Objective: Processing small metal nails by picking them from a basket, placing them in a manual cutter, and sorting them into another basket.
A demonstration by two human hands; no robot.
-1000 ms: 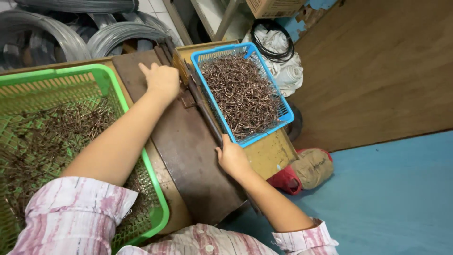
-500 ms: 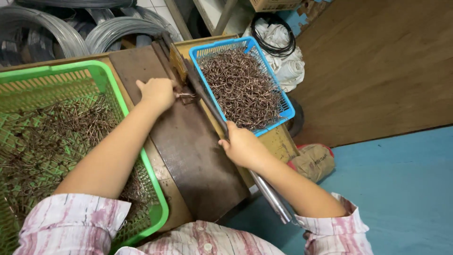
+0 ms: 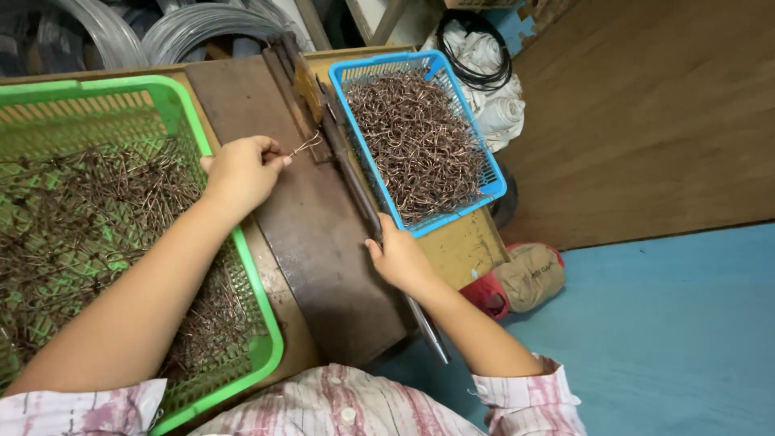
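Head: wire hook (image 3: 305, 146) between fingers (image 3: 274, 159) (left)

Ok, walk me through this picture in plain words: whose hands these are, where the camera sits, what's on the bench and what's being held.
There is no machine here, only a person at work. The single view comes from a camera on that person's head, looking down, so both arms belong to the wearer. The left hand pinches a small bent wire piece over a dark metal plate. The right hand grips a long metal lever bar that runs along the plate's edge. On the left sits a green basket of thin brown wire pieces; on the right, a blue basket heaped with curled ones. Coils of grey wire lie at the back.
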